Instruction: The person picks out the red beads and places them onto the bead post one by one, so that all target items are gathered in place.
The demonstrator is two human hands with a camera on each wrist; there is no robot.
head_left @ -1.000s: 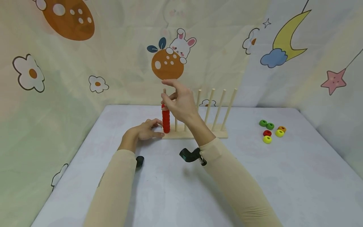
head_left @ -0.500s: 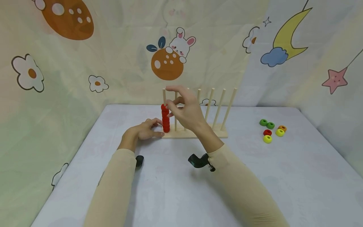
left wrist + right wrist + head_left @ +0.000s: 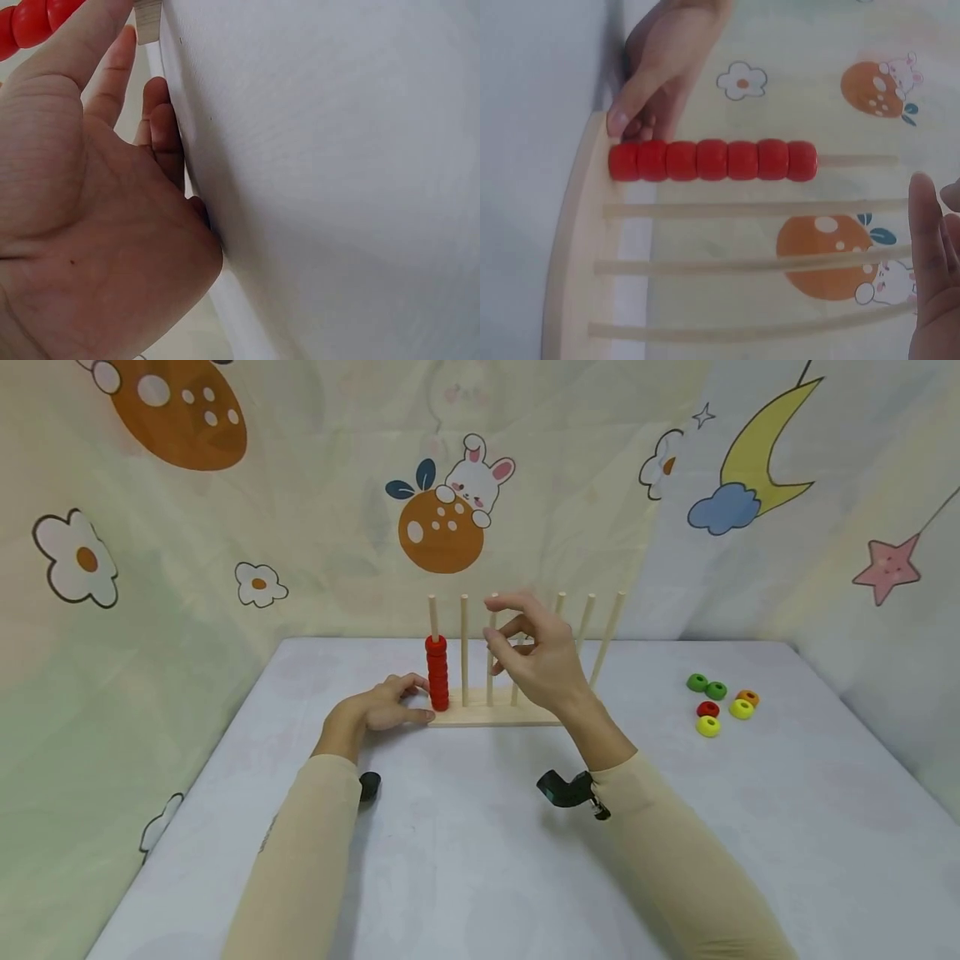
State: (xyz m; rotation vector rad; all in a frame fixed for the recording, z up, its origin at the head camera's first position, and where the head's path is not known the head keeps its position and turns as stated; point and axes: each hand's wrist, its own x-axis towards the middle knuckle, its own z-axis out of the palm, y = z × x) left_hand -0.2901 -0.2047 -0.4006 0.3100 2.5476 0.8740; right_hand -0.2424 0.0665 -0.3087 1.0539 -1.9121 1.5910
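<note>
A wooden peg rack (image 3: 491, 717) stands on the table with a row of upright pegs. Its leftmost peg carries a stack of several red beads (image 3: 437, 672), and the peg's top shows above them. My left hand (image 3: 382, 703) holds the left end of the rack's base, thumb at the front, index finger toward the back. In the left wrist view that hand (image 3: 97, 187) rests its outer edge on the table. My right hand (image 3: 543, 656) is raised before the middle pegs, thumb and index finger apart, holding nothing. The right wrist view shows bare pegs (image 3: 742, 265) beside its fingers (image 3: 930, 247).
Right of the rack lie loose beads: two green (image 3: 697, 682), one red (image 3: 707, 710), one orange (image 3: 747, 697) and two yellow (image 3: 708, 726). A printed cloth (image 3: 337, 527) hangs behind the table (image 3: 450, 860).
My right hand has moved away from the red stack to the right, across the neighbouring pegs, uncovering the stack. My left hand stays at the base.
</note>
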